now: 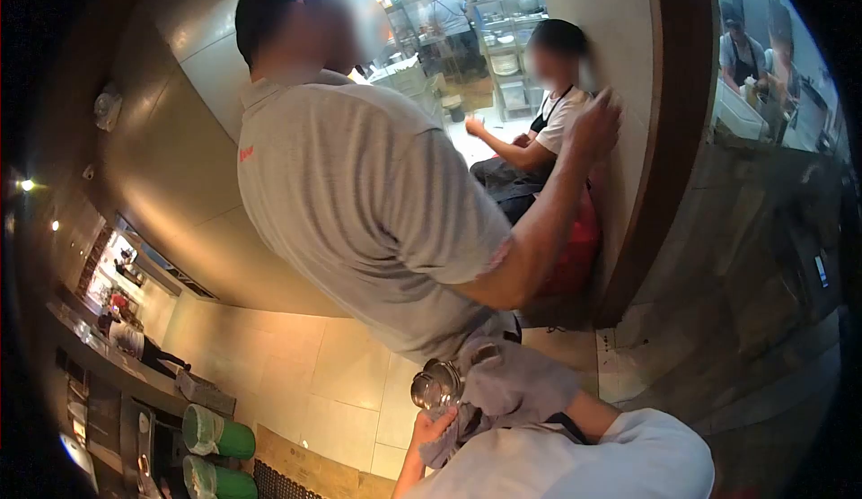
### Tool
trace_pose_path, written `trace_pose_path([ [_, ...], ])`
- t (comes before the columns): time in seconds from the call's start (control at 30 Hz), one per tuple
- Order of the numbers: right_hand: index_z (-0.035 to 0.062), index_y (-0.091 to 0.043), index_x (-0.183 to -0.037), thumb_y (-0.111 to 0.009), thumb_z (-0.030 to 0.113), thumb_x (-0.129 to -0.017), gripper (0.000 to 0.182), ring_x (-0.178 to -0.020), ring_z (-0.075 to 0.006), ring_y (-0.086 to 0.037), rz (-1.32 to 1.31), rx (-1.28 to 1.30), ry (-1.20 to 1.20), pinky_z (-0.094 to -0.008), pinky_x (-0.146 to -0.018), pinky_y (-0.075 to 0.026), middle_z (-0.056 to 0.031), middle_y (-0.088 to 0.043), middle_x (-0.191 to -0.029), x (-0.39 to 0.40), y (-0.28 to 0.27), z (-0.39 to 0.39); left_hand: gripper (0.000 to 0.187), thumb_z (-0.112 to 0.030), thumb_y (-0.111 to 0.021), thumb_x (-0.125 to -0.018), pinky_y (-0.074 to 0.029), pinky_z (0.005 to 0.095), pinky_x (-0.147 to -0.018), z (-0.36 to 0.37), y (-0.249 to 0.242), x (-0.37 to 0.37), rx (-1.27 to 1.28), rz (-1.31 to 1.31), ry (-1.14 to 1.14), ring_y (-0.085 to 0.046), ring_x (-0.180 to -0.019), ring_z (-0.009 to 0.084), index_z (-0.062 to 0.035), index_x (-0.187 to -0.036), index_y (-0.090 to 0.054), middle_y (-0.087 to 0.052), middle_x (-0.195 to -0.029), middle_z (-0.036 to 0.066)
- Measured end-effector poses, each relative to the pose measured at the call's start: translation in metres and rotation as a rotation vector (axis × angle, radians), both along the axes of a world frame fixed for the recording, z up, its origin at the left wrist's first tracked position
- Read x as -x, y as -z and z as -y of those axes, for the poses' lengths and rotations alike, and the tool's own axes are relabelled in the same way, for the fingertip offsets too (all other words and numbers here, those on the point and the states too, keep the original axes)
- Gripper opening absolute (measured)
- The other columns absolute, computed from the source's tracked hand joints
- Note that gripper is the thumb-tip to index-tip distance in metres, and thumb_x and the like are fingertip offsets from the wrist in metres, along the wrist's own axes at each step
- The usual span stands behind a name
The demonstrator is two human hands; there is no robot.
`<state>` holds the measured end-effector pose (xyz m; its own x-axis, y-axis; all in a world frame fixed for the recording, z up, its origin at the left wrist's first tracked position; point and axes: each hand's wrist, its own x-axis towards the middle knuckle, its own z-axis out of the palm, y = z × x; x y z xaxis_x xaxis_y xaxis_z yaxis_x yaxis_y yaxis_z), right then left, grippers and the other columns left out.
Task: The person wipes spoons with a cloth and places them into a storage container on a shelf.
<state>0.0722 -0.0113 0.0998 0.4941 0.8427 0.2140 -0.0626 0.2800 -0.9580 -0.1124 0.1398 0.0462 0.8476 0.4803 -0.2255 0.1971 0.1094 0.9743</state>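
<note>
Steel cup [437, 384]: gripped by left hand [431, 429], rim tilted outward for wiping; right hand [539, 391] hidden under grey cloth [512, 380], grip unclear.

This is a restaurant's working area, a commercial kitchen and its service passage. Well beyond the fingers [437, 424], metal racks [507, 37] stacked with containers stand under bright light, with a person in an apron [549, 113] seated before them. Up to the right of the fingers, a pass window [763, 59] shows aprons and uniforms at a surface. Left of the fingers, two green cylinders [217, 436] stand by a long service surface [117, 369].
</note>
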Motion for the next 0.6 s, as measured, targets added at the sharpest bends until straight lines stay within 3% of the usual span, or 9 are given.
trace_pose_path([
  [0.23, 0.0041, -0.055, -0.102, -0.048, 0.014, -0.090, 0.017, -0.077, -0.0107, -0.052, 0.043, -0.027, 0.013, -0.0237, -0.072, -0.044, -0.0037, -0.055, -0.085, 0.035, 0.016, -0.030, 0.027, -0.023, -0.067, -0.083, -0.044, 0.0254, -0.061, -0.012, -0.011, 0.032, 0.010, -0.005, -0.113, -0.054, -0.068, 0.0101, 0.0004, -0.094, -0.062, -0.061, -0.079, 0.000],
  [0.3, 0.0039, -0.055, -0.102, -0.048, 0.015, -0.090, 0.017, -0.078, -0.0114, -0.052, 0.063, 0.013, -0.025, -0.0241, -0.072, -0.045, -0.0040, -0.055, -0.085, 0.042, 0.013, -0.042, 0.031, -0.024, -0.068, -0.082, -0.044, 0.0258, -0.065, -0.022, -0.003, 0.048, 0.032, -0.114, -0.111, -0.053, -0.071, 0.0103, 0.0005, -0.100, -0.060, -0.061, -0.083, 0.000],
  [0.43, 0.0036, -0.055, -0.101, -0.047, 0.015, -0.090, 0.017, -0.079, -0.0126, -0.053, 0.121, 0.019, -0.065, -0.0249, -0.073, -0.045, -0.0047, -0.056, -0.085, 0.018, -0.006, -0.083, 0.031, -0.021, -0.067, -0.083, -0.041, 0.0254, -0.068, -0.023, 0.000, 0.030, 0.155, 0.032, -0.220, -0.051, -0.075, 0.0092, -0.0004, -0.105, -0.058, -0.058, -0.085, -0.001],
  [0.5, 0.0035, -0.054, -0.101, -0.047, 0.015, -0.090, 0.017, -0.079, -0.0133, -0.053, 0.180, 0.033, -0.100, -0.0253, -0.073, -0.045, -0.0051, -0.056, -0.085, 0.017, -0.018, -0.114, 0.029, -0.019, -0.066, -0.083, -0.041, 0.0256, -0.066, -0.042, 0.017, 0.035, 0.140, 0.050, -0.252, -0.050, -0.074, 0.0094, -0.0003, -0.104, -0.057, -0.058, -0.085, -0.001],
  [0.6, 0.0033, -0.054, -0.101, -0.047, 0.015, -0.091, 0.017, -0.080, -0.0142, -0.054, 0.279, 0.062, -0.158, -0.0259, -0.074, -0.045, -0.0056, -0.056, -0.086, 0.033, -0.035, -0.164, 0.020, -0.019, -0.066, -0.083, -0.041, 0.0255, -0.062, -0.067, 0.020, 0.051, 0.281, 0.085, -0.386, -0.051, -0.064, 0.0110, 0.0002, -0.088, -0.063, -0.056, -0.068, -0.002],
])
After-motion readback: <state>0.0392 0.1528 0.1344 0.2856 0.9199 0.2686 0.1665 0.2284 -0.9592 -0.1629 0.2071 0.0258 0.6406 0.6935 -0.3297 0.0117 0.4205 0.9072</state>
